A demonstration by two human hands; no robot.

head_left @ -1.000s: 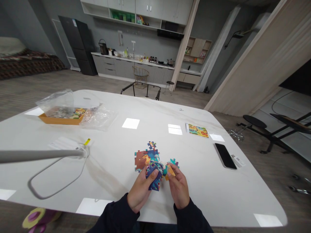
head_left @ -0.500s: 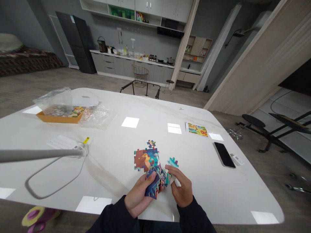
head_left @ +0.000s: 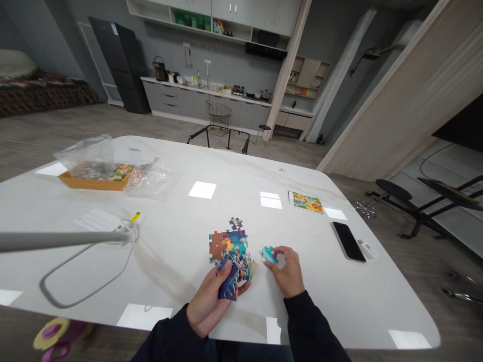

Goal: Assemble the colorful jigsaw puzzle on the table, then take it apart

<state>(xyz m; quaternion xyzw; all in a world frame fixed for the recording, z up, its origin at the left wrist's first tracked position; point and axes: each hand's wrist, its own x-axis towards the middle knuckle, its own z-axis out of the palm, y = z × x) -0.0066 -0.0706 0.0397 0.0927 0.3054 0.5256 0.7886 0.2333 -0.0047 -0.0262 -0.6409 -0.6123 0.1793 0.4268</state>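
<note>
My left hand [head_left: 211, 301] is wrapped round a thick bunch of jigsaw puzzle pieces [head_left: 231, 281], mostly dark blue with mixed colours at the edges. Just beyond it, a joined patch of puzzle [head_left: 221, 242] in brown, blue and teal lies flat on the white table, partly covered by the bunch. A small multicoloured piece [head_left: 236, 223] sits at the patch's far edge. To the right, my right hand [head_left: 290, 274] pinches a teal and white puzzle piece [head_left: 268, 254] between thumb and fingers, low over the tabletop or on it; I cannot tell which.
An orange box [head_left: 94, 184] with more pieces and clear plastic wrap [head_left: 153, 181] stands at the far left. Nearer are a grey stand arm [head_left: 64, 240] and its cable. On the right lie a picture card [head_left: 306, 201] and a black phone [head_left: 348, 241].
My right hand has left the bunch, moved a little right and closed on the teal piece on the table. The left hand has shifted slightly left with the bunch.
</note>
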